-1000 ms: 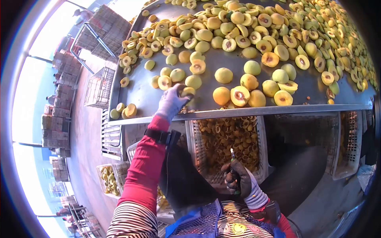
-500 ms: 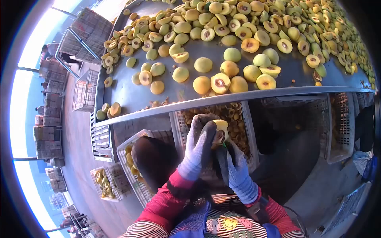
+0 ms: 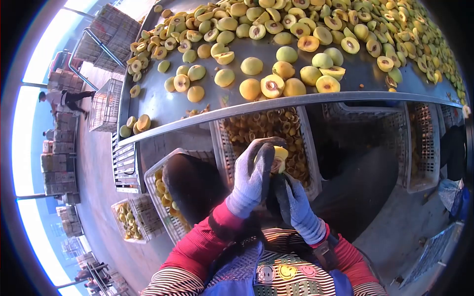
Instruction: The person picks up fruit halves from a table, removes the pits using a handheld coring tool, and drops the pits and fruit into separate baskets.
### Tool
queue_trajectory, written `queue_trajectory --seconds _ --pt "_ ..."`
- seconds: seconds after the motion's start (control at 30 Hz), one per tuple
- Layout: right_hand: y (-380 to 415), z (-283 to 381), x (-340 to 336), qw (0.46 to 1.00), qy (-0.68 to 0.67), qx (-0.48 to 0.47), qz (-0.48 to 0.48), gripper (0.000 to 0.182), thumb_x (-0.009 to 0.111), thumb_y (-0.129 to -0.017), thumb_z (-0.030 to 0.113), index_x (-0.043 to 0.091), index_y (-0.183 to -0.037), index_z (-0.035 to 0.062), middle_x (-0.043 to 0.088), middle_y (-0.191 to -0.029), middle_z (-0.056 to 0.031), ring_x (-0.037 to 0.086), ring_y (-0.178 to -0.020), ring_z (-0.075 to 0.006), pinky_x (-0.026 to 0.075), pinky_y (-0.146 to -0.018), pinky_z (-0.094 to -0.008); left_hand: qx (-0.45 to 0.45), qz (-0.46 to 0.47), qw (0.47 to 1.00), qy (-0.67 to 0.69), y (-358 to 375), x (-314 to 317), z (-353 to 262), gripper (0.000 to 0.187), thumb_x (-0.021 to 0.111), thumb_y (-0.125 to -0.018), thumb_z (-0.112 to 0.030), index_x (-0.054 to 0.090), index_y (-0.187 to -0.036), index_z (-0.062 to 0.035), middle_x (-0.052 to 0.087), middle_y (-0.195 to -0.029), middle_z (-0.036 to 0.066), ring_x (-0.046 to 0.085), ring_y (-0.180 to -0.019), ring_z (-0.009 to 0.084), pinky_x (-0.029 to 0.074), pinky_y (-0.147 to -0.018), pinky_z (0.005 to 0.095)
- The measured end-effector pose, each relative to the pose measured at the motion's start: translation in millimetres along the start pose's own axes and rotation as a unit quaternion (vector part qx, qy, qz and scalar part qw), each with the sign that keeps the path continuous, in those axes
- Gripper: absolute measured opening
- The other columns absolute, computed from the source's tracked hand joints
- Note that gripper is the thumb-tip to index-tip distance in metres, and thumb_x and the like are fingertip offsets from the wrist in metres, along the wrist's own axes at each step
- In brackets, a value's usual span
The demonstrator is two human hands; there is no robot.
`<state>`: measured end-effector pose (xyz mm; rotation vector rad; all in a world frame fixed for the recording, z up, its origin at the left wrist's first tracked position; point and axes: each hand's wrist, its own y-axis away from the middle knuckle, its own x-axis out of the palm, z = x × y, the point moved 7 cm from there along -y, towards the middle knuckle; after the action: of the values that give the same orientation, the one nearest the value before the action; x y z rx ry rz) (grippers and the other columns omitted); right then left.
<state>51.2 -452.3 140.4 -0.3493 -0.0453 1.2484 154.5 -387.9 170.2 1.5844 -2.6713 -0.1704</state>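
Note:
My left hand [image 3: 251, 170], in a grey glove, is closed around a yellow fruit half [image 3: 279, 157] held over my lap. My right hand [image 3: 292, 201], also gloved, sits just below and against the fruit; it grips a small tool whose tip is hidden behind the fruit. Both hands hover in front of a white crate [image 3: 220, 148] filled with cut fruit pieces under the table edge. Above, a steel table [image 3: 163, 116] carries several whole and halved yellow fruits, the nearest a halved one [image 3: 272, 86] by the rim.
More white crates with fruit [image 3: 127, 220] stand on the floor at my left, an empty crate [image 3: 428, 148] at the right under the table. Wire baskets [image 3: 104, 106] and stacked boxes [image 3: 58, 163] line the far left, where a person [image 3: 64, 98] walks.
My left hand has brought a fruit half from the table down to my right hand. Both hands now meet on it over the crate and have stayed there for the last half second.

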Motion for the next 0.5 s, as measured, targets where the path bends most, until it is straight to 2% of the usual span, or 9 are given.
queue_trajectory --seconds 0.03,0.07,0.13,0.17,0.2,0.27,0.4,0.43,0.5 --pt "2.9 -11.2 6.1 0.967 -0.221 0.117 0.036 0.034 0.050 -0.095 0.024 0.048 -0.115 -0.0027 0.056 -0.088 -0.0171 0.056 -0.073 -0.0275 0.045 -0.064 -0.0382 -0.001 0.024 1.000 -0.006 -0.7 2.2 -0.1 0.032 0.049 -0.097 -0.026 0.059 -0.108 0.0026 0.064 -0.094 0.008 0.059 -0.085 0.0116 0.048 -0.078 0.0267" --pt "8.4 -15.6 16.4 0.872 -0.428 0.226 0.068 0.034 0.049 -0.095 0.030 0.050 -0.110 -0.0009 0.056 -0.081 -0.0132 0.054 -0.065 -0.0239 0.043 -0.059 -0.0348 -0.002 0.024 1.000 -0.005 -1.6 -0.7 -3.3 0.032 0.049 -0.097 -0.026 0.059 -0.108 0.0026 0.064 -0.094 0.008 0.059 -0.085 0.0116 0.048 -0.078 0.0267" --pt "20.6 3.0 37.5 0.521 -0.747 0.395 0.120 0.038 0.046 -0.096 0.040 0.053 -0.101 0.0029 0.054 -0.068 -0.0054 0.050 -0.050 -0.0168 0.041 -0.047 -0.0280 -0.060 0.119 0.991 -0.007 -0.7 6.3 -4.0 0.031 0.050 -0.097 -0.025 0.059 -0.108 0.0024 0.064 -0.094 0.008 0.058 -0.084 0.0107 0.048 -0.076 0.0263" --pt "15.1 18.7 38.5 0.504 -0.745 0.416 0.132 0.044 0.039 -0.097 0.049 0.050 -0.088 0.0078 0.043 -0.057 0.0016 0.038 -0.040 -0.0072 0.032 -0.039 -0.0212 -0.003 0.126 0.992 -0.022 -4.2 9.2 -2.1 0.042 0.049 -0.096 -0.037 0.060 -0.109 0.0013 0.064 -0.088 0.005 0.057 -0.081 0.0085 0.047 -0.073 0.0245" --pt "15.3 17.5 40.2 0.503 -0.745 0.417 0.132 0.044 0.039 -0.097 0.049 0.050 -0.088 0.0078 0.043 -0.057 0.0016 0.038 -0.040 -0.0072 0.032 -0.039 -0.0212 -0.004 0.125 0.992 -0.022 -5.0 7.6 0.4 0.042 0.049 -0.096 -0.037 0.060 -0.109 0.0013 0.064 -0.088 0.005 0.057 -0.081 0.0085 0.047 -0.073 0.0245" --pt "11.1 35.7 40.6 0.290 -0.879 0.334 0.180 0.044 0.038 -0.097 0.051 0.048 -0.086 0.0085 0.042 -0.057 0.0010 0.037 -0.039 -0.0066 0.032 -0.037 -0.0213 -0.163 0.147 0.974 0.049 0.1 7.9 24.1 0.035 0.052 -0.096 -0.033 0.060 -0.106 -0.0010 0.062 -0.089 0.005 0.055 -0.081 0.0079 0.048 -0.072 0.0249" --pt "18.6 23.7 49.0 0.287 -0.890 0.311 0.172 0.045 0.037 -0.097 0.052 0.047 -0.087 0.0091 0.042 -0.057 0.0012 0.036 -0.039 -0.0064 0.031 -0.036 -0.0207 -0.218 0.074 0.966 0.119 14.3 3.4 47.3 0.043 0.052 -0.094 -0.044 0.058 -0.107 -0.0026 0.061 -0.087 0.005 0.057 -0.080 0.0118 0.047 -0.077 0.0262" --pt "14.8 23.6 46.9 0.312 -0.889 0.284 0.178 0.046 0.036 -0.097 0.052 0.047 -0.087 0.0089 0.042 -0.057 0.0012 0.036 -0.039 -0.0064 0.031 -0.036 -0.0206 -0.269 0.002 0.902 0.337 19.7 9.4 64.0 0.044 0.051 -0.094 -0.044 0.060 -0.104 -0.0027 0.062 -0.087 0.005 0.058 -0.079 0.0140 0.047 -0.078 0.0279" --pt "2.7 20.3 39.9 0.329 -0.891 0.262 0.171 0.047 0.035 -0.097 0.053 0.047 -0.088 0.0086 0.041 -0.058 0.0017 0.036 -0.039 -0.0062 0.032 -0.036 -0.0206 -0.256 -0.149 0.890 0.346 31.0 -7.4 79.8 0.046 0.047 -0.096 -0.043 0.059 -0.105 -0.0001 0.063 -0.086 0.006 0.059 -0.075 0.0140 0.049 -0.073 0.0259"
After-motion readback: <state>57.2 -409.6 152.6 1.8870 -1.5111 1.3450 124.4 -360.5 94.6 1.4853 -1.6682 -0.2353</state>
